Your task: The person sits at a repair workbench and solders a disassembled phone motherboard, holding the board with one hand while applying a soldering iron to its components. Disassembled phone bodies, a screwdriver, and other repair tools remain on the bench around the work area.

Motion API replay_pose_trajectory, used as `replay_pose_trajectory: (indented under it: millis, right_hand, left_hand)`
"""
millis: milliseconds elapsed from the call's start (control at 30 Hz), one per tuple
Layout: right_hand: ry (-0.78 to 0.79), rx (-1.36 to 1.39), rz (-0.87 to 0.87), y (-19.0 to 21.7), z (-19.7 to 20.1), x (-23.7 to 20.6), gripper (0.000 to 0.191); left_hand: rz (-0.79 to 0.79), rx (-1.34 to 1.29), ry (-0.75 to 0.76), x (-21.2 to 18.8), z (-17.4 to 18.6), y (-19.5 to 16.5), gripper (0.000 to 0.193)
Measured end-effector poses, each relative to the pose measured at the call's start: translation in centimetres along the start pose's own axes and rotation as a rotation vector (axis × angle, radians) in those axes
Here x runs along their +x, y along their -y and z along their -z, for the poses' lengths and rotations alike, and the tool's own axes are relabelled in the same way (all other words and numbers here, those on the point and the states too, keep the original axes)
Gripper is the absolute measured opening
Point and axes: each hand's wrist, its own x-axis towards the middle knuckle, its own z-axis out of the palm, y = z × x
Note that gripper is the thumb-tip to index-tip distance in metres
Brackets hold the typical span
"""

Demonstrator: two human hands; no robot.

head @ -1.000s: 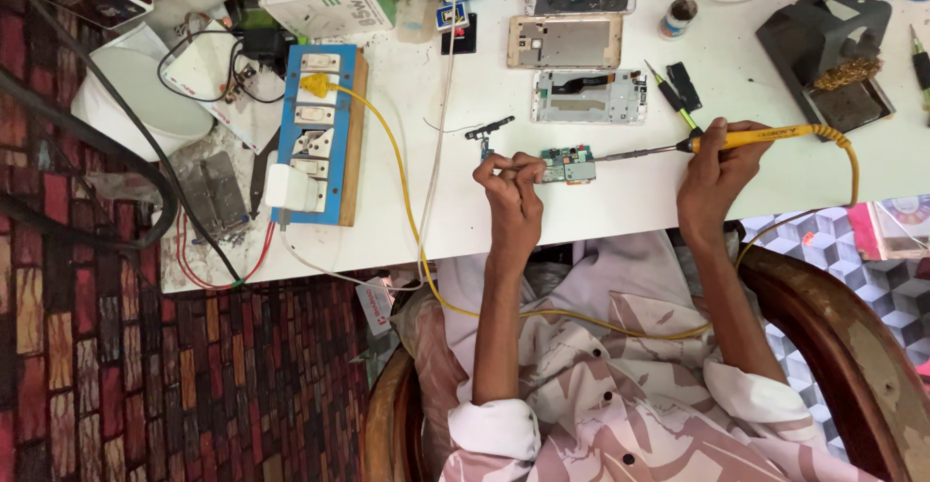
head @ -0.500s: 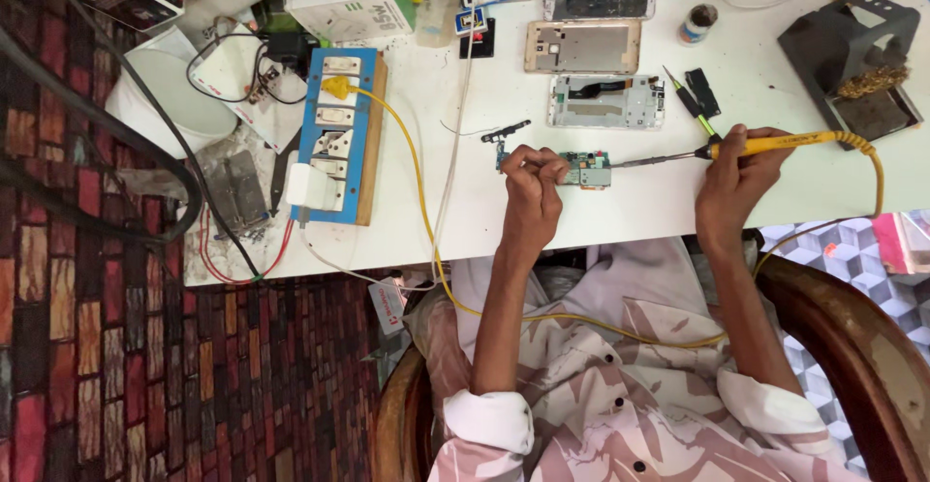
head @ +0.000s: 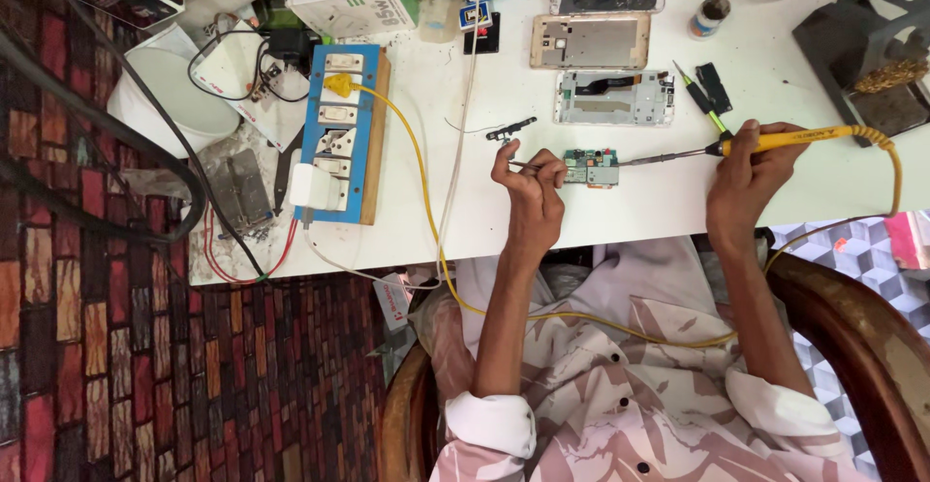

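A small green circuit board (head: 592, 166) lies on the white table (head: 620, 211) near its front edge. My left hand (head: 533, 189) pinches thin tweezers (head: 524, 164) at the board's left end. My right hand (head: 744, 180) grips a yellow-handled soldering iron (head: 794, 138); its metal tip reaches left to the board's right edge. The iron's yellow cord (head: 892, 177) loops off its back end and across my lap.
Behind the board lie a phone frame (head: 614, 97), a gold phone back (head: 589, 40), a small black part (head: 511, 130), a screwdriver (head: 699, 96) and a dark iron stand (head: 867, 51). A blue switch board (head: 340, 133) with a yellow plug sits left. A wooden chair arm (head: 872, 346) curves at right.
The view has shifted slightly, so everything sits a little lower in frame. Both hands stay at the circuit board, with tweezers and iron tip still on it.
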Motion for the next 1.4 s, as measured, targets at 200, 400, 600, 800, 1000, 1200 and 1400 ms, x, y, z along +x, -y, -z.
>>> replay_pose_trajectory:
  millis: [200,400,600,800,1000,1200,1400]
  right_hand:
    - [0.038,-0.003,0.023,0.3,0.1,0.0,0.019]
    - [0.020,0.014,-0.015,0.1,0.0,0.1,0.017]
    - [0.025,-0.041,0.037,-0.4,0.2,0.2,0.016]
    - [0.017,-0.008,0.005,-0.2,0.1,0.3,0.017]
    - [0.010,-0.005,-0.026,-0.4,0.3,0.3,0.019]
    - [0.036,-0.001,0.004,-0.2,0.3,0.2,0.021]
    - [0.024,-0.022,-0.017,0.2,0.1,0.1,0.019]
  left_hand:
    - [0.126,-0.011,0.006,0.2,0.6,-0.1,0.042]
    - [0.080,-0.008,0.016,0.1,0.4,0.1,0.030]
    - [0.014,0.148,0.027,-0.2,0.5,-0.2,0.033]
    - [-0.004,0.150,0.041,0.5,0.6,-1.0,0.038]
    - [0.116,0.018,0.001,0.8,0.7,-1.1,0.049]
    - [0.182,-0.047,0.003,0.6,0.6,-0.4,0.023]
    - [0.077,0.060,0.030,0.6,0.9,-0.1,0.028]
